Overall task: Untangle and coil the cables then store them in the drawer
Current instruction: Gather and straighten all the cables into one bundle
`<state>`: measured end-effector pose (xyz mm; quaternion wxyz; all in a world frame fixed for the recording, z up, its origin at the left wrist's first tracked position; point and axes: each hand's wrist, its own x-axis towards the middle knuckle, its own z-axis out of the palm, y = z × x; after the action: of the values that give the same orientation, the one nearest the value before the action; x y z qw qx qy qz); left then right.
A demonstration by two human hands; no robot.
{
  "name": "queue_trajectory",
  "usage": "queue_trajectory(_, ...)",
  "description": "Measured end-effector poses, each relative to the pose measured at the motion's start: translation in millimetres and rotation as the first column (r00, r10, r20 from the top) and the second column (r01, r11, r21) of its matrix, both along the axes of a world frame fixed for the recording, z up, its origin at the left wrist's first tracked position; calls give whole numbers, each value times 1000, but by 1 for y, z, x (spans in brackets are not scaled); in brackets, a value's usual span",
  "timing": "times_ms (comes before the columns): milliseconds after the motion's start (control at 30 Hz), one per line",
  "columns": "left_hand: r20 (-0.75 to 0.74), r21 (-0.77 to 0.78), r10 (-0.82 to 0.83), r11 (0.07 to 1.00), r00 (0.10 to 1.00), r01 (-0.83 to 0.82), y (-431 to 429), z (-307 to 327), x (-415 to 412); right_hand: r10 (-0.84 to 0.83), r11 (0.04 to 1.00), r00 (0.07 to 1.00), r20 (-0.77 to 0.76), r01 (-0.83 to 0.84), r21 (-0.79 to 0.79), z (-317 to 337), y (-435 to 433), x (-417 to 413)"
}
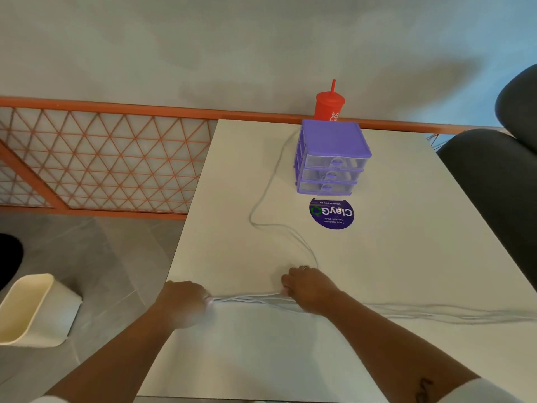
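Two bare forearms reach in from the near edge over a white table (406, 257). The left hand (186, 301) sits at the table's near left edge, slightly blurred, its fingertips pinched on one end of a bundle of white cables (247, 298). The right hand (308, 289), with a ring on one finger, lies palm down just to the right, its fingers curled over the same bundle. Between the two hands several strands run taut and almost parallel, low over the tabletop.

Right of the right hand, more strands trail loosely across the table to the right edge of view. From the far side of that hand a pair of strands curves away, loops left, then runs as a single line toward the far edge, passing just left of the drawers (332, 158).

On the floor to the near left stands a cream bin (32, 309). Farther on, a round purple sticker (331, 213) lies flat on the table. Just beyond it stands the purple unit of three clear drawers, all closed. A red cup (329, 107) with a straw stands right behind it at the far edge. Dark chairs (494, 184) flank the table on the right, and an orange lattice railing (101, 161) runs along the far left.
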<state>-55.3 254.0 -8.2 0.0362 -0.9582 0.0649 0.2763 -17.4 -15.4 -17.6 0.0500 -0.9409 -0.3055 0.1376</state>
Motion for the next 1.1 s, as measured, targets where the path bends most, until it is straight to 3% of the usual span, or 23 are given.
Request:
queue_trajectory(167,33,85,-78,994,996,75,-5,7,3,82,994,983,166,-68,-87,-6,-27,2)
queue_trajectory(233,7,99,-73,992,997,72,-7,10,5,105,985,984,145,-83,-149,5,-23,3)
queue_trajectory(333,-52,107,-43,993,998,48,-8,12,10,-134,989,991,12,133,70,46,-8,10)
queue_trajectory(433,-96,87,16,996,995,-7,-9,13,12,-275,824,925,-261,367,431,99,12,3)
queue_trajectory(500,-118,78,52,996,992,-43,-9,14,11,-106,742,810,-577,450,496,119,16,-11)
queue_trajectory(533,-120,80,63,995,991,-53,-10,15,10,24,697,683,-730,512,502,120,14,-20)
queue_trajectory(600,-115,81,76,994,990,-67,-12,16,8,212,521,391,-896,730,442,103,-3,-34)
queue_trajectory(633,-112,79,81,994,990,-72,-12,15,8,220,416,304,-927,831,371,88,-15,-39)
queue_trajectory(667,-107,77,80,994,991,-72,-12,14,8,129,333,275,-953,893,302,70,-29,-42)
queue_trajectory(700,-113,81,78,994,991,-69,-12,12,7,-79,328,318,-945,903,277,52,-42,-45)
queue_trajectory(767,-127,103,92,992,988,-79,-10,8,8,-549,559,530,-646,808,188,20,-62,-50)
queue_trajectory(800,-129,114,105,989,986,-91,-10,6,8,-634,647,609,-477,755,105,10,-67,-50)
queue_trajectory(867,-125,126,138,984,982,-122,-9,2,8,-645,713,684,-341,699,53,3,-68,-50)
queue_trajectory(967,-108,125,192,976,976,-178,-12,1,5,-631,745,707,-319,667,2,5,-61,-39)
queue_trajectory(1033,-96,134,224,968,970,-211,-14,2,2,-613,761,697,-371,647,-43,7,-61,-32)
queue_trajectory(1100,-62,154,258,957,964,-246,-17,1,0,-568,715,606,-557,699,31,18,-66,-25)
